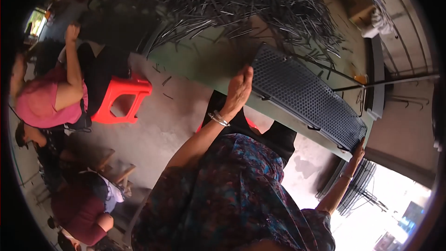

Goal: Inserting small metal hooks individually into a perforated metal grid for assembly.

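A long black perforated panel [309,93] with a honeycomb-like mesh and small clips along its near edge is held between my two hands above the green tabletop [200,51]. My left hand [239,89], with a silver bracelet at the wrist, presses its palm and fingers against the panel's left end. At the far right, my right hand [357,152] grips the other end; its fingers are partly hidden by the panel. Beyond the panel, a large heap of thin black strips [218,4] covers the back of the table.
A thin metal rod [395,82] runs across the right side. Two people sit at the left, one by a red plastic stool [123,95]. Bundled black strips [355,188] lie on the floor at the lower right. A cardboard box [360,4] stands at the back right.
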Demonstrator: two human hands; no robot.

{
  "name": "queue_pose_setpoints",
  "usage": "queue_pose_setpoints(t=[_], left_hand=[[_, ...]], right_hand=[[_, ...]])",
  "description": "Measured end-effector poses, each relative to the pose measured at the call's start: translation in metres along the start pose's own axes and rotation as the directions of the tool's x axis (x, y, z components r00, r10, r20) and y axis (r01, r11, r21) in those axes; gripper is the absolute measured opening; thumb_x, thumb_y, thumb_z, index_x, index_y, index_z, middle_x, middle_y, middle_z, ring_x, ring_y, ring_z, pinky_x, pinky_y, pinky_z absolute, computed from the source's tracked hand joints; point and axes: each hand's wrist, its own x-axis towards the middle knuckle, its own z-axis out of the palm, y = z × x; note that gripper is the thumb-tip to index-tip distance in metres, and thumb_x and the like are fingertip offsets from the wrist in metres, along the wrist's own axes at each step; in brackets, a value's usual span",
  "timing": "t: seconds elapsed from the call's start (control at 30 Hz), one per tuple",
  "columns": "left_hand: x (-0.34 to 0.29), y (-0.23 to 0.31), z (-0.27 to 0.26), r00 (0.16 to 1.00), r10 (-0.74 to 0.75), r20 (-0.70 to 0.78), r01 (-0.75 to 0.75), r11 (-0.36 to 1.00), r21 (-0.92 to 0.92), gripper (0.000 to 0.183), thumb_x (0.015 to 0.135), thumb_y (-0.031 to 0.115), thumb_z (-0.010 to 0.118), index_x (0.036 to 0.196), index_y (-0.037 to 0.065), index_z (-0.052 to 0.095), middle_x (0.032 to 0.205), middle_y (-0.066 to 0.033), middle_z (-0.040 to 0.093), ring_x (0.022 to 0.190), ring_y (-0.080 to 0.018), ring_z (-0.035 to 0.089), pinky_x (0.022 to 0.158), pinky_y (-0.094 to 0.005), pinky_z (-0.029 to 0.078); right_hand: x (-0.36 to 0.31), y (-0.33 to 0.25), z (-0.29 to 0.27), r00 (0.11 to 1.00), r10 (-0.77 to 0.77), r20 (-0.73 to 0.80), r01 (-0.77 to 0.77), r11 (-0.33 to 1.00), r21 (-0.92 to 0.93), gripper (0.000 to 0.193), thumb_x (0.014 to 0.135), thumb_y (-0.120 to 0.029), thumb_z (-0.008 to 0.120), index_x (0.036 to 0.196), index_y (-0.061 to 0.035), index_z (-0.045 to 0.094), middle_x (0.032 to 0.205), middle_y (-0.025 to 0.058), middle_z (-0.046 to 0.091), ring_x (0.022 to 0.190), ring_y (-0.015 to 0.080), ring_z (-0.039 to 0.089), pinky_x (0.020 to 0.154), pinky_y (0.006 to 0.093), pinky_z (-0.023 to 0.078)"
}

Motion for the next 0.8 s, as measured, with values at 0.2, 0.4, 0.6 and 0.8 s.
queue_pose_setpoints(t=[0.2, 0.4, 0.6, 0.8], left_hand=[[-0.002, -0.006, 0.018, 0.986, 0.067, -0.15, -0.074, 0.997, -0.037, 0.029, 0.095, 0.024, 0.053, 0.108, -0.002, 0.056, 0.086, -0.023, 0.059, 0.08, -0.0409, 0.058, 0.07, -0.0435, 0.047], [0.001, -0.009, 0.019, 0.965, 0.162, -0.206, -0.168, 0.986, -0.011, 0.031, 0.096, 0.023, 0.053, 0.113, -0.003, 0.057, 0.089, -0.0231, 0.061, 0.083, -0.037, 0.059, 0.072, -0.0384, 0.047], [0.002, -0.004, 0.0, 0.996, 0.069, -0.062, -0.077, 0.987, -0.141, 0.041, 0.095, 0.029, 0.056, 0.117, -0.005, 0.058, 0.107, -0.0216, 0.064, 0.099, -0.0344, 0.062, 0.086, -0.0355, 0.048], [0.05, -0.025, -0.081, 0.859, 0.431, -0.277, -0.323, 0.875, 0.36, 0.035, 0.092, 0.022, 0.06, 0.118, -0.001, 0.057, 0.125, -0.0209, 0.054, 0.115, -0.038, 0.051, 0.096, -0.0435, 0.043]], right_hand=[[0.002, -0.002, -0.002, 0.987, 0.161, -0.028, -0.148, 0.955, 0.256, 0.075, 0.09, -0.063, 0.047, 0.118, 0.0055, 0.061, 0.104, 0.0169, 0.067, 0.087, 0.0227, 0.062, 0.073, 0.0354, 0.051], [0.0, -0.016, -0.008, 0.959, 0.262, -0.111, -0.251, 0.962, 0.103, 0.074, 0.084, -0.061, 0.06, 0.122, 0.0019, 0.06, 0.109, 0.0048, 0.065, 0.088, 0.0168, 0.061, 0.077, 0.0297, 0.049], [-0.018, -0.049, -0.015, 0.994, -0.081, -0.074, 0.008, 0.729, -0.685, 0.064, 0.094, -0.057, 0.036, 0.12, -0.0039, 0.059, 0.104, 0.0203, 0.067, 0.097, 0.0388, 0.062, 0.083, 0.0479, 0.048], [-0.156, -0.318, 0.069, 0.831, -0.365, 0.42, 0.364, 0.927, 0.084, 0.034, 0.1, -0.022, 0.046, 0.117, 0.0024, 0.061, 0.094, 0.0136, 0.069, 0.072, 0.0128, 0.065, 0.066, 0.0242, 0.052]])
